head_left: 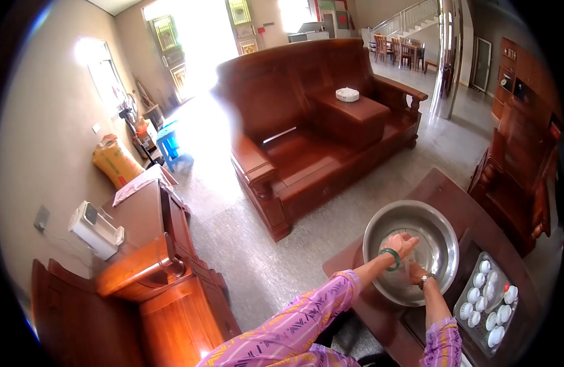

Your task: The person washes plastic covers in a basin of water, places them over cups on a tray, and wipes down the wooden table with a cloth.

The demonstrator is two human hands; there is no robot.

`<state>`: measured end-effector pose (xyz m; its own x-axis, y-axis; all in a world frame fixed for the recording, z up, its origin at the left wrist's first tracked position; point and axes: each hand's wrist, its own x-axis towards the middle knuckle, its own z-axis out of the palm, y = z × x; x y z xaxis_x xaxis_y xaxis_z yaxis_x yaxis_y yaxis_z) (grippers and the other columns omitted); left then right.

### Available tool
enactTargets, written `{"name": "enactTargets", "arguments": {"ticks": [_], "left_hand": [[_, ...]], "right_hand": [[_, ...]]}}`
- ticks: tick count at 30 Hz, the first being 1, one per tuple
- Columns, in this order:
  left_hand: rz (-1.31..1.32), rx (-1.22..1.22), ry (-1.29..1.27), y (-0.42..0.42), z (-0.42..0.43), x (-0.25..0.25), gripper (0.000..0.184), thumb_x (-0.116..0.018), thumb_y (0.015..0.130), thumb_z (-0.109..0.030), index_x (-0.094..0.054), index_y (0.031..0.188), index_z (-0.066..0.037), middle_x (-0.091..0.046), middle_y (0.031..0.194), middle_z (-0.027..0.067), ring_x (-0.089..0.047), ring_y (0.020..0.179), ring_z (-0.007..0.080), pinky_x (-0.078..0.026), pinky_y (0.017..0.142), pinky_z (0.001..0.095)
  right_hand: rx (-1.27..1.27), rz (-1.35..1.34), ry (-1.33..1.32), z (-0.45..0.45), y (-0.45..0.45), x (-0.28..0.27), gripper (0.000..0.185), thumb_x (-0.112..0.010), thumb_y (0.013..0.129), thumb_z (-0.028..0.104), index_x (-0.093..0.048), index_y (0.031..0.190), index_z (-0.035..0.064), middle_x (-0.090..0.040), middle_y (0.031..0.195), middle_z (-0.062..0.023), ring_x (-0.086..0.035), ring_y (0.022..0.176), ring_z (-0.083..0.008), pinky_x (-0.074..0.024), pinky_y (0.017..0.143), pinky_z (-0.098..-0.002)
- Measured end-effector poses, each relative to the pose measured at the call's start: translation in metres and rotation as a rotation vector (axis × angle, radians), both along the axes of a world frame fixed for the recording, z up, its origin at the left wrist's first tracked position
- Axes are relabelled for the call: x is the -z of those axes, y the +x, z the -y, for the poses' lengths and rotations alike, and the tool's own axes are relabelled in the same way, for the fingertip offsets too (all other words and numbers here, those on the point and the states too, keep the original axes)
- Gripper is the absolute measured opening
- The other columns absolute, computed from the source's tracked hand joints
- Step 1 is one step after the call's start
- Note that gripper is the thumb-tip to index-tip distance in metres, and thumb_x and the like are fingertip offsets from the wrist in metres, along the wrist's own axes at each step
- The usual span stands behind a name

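Observation:
A wide stainless steel basin (372,227) stands on the dark wooden table, and both of my hands are inside its rim. My left hand (404,244), with a green bangle (390,259) on the wrist, has its fingers curled over. Just below it is my right hand (416,274), wearing a wristwatch (426,281), its fingers bent inward toward the left hand. Something clear seems to lie between the hands, but its shape cannot be made out. To the right, a metal tray (463,298) carries several white cups (479,280) and a white piece with a red top (507,288).
The basin's table (438,186) has a wooden bench (306,165) beyond it, with a white ashtray-like dish (347,94) on its armrest box. A wooden chair (508,183) stands at right. On the left are a cabinet (141,211) and a white water dispenser (95,229).

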<state>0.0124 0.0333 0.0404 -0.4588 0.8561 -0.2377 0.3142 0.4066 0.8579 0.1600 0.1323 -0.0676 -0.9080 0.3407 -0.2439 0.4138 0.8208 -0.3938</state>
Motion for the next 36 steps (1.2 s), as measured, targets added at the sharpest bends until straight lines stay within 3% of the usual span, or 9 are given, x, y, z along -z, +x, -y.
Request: {"name": "enactTargets", "arguments": {"ticks": [3, 4, 10, 17, 20, 22, 25, 29, 36], "left_hand": [[0.001, -0.020, 0.008, 0.002, 0.002, -0.002, 0.058, -0.051, 0.076, -0.053, -0.060, 0.115, -0.011, -0.060, 0.113, 0.0169, -0.053, 0.110, 0.0297, -0.040, 0.095, 0.0375], [0.007, -0.018, 0.008, 0.003, 0.003, -0.003, 0.058, -0.051, 0.076, -0.053, -0.060, 0.115, -0.011, -0.060, 0.113, 0.0169, -0.053, 0.110, 0.0297, -0.040, 0.095, 0.0375], [0.030, -0.018, -0.019, 0.003, 0.007, -0.008, 0.057, -0.052, 0.076, -0.053, -0.060, 0.115, -0.012, -0.059, 0.112, 0.0183, -0.053, 0.110, 0.0301, -0.040, 0.095, 0.0384], [0.023, -0.041, 0.037, 0.002, 0.004, 0.006, 0.056, -0.052, 0.076, -0.053, -0.061, 0.114, -0.012, -0.060, 0.110, 0.0192, -0.054, 0.108, 0.0313, -0.040, 0.094, 0.0392], [0.012, -0.051, 0.029, 0.003, 0.005, 0.001, 0.056, -0.052, 0.075, -0.053, -0.061, 0.113, -0.012, -0.060, 0.109, 0.0191, -0.054, 0.107, 0.0318, -0.041, 0.093, 0.0394], [0.007, -0.059, 0.019, 0.003, 0.005, -0.002, 0.057, -0.052, 0.075, -0.053, -0.061, 0.113, -0.012, -0.060, 0.109, 0.0192, -0.054, 0.107, 0.0320, -0.041, 0.093, 0.0395], [-0.017, -0.024, 0.017, 0.006, 0.005, -0.005, 0.057, -0.053, 0.074, -0.054, -0.062, 0.112, -0.012, -0.061, 0.109, 0.0195, -0.055, 0.107, 0.0322, -0.042, 0.093, 0.0392], [-0.003, -0.055, 0.029, 0.010, 0.005, 0.001, 0.060, -0.054, 0.073, -0.055, -0.060, 0.114, -0.012, -0.060, 0.110, 0.0201, -0.054, 0.107, 0.0331, -0.042, 0.093, 0.0394], [0.011, -0.069, 0.027, 0.012, 0.004, 0.003, 0.061, -0.052, 0.075, -0.057, -0.058, 0.117, -0.014, -0.057, 0.114, 0.0209, -0.051, 0.110, 0.0326, -0.040, 0.094, 0.0409]], "right_hand": [[-0.020, 0.132, -0.009, -0.018, -0.001, 0.023, 0.046, -0.059, 0.080, 0.041, -0.064, 0.083, -0.0043, -0.064, 0.081, -0.0240, -0.063, 0.081, -0.0342, -0.0485, 0.070, -0.0390], [0.298, 0.182, -0.379, -0.003, -0.005, -0.009, 0.023, -0.060, 0.081, 0.022, -0.064, 0.089, -0.0002, -0.066, 0.086, -0.0093, -0.062, 0.076, -0.0192, -0.0476, 0.066, -0.0326], [0.523, -0.393, -1.302, 0.043, -0.017, -0.076, 0.030, -0.067, 0.079, 0.020, -0.062, 0.101, 0.0001, -0.064, 0.092, -0.0082, -0.063, 0.085, -0.0189, -0.0506, 0.070, -0.0317], [0.177, 0.082, -0.482, 0.039, -0.017, -0.071, 0.038, -0.069, 0.076, 0.019, -0.059, 0.108, 0.0018, -0.063, 0.102, -0.0098, -0.061, 0.091, -0.0194, -0.0492, 0.079, -0.0328], [-0.179, -0.565, -0.084, 0.028, -0.026, -0.061, 0.035, -0.069, 0.075, 0.023, -0.062, 0.104, 0.0044, -0.065, 0.095, -0.0098, -0.062, 0.089, -0.0221, -0.0498, 0.075, -0.0365], [0.336, -0.416, -0.515, 0.024, -0.037, -0.095, 0.027, -0.063, 0.076, 0.024, -0.064, 0.095, 0.0051, -0.066, 0.086, -0.0162, -0.063, 0.083, -0.0302, -0.0487, 0.069, -0.0417], [0.094, -0.335, 0.037, -0.058, -0.031, 0.009, 0.022, -0.057, 0.075, 0.020, -0.062, 0.087, 0.0028, -0.063, 0.080, -0.0215, -0.061, 0.080, -0.0373, -0.0473, 0.066, -0.0429], [0.287, -0.187, 0.091, -0.016, -0.011, -0.004, 0.020, -0.051, 0.076, 0.015, -0.060, 0.087, 0.0003, -0.060, 0.079, -0.0255, -0.059, 0.079, -0.0409, -0.0464, 0.066, -0.0445], [0.077, 0.031, -0.184, 0.002, -0.003, -0.010, 0.021, -0.052, 0.082, 0.015, -0.057, 0.097, 0.0023, -0.060, 0.095, -0.0171, -0.059, 0.087, -0.0333, -0.0478, 0.073, -0.0418]]}}
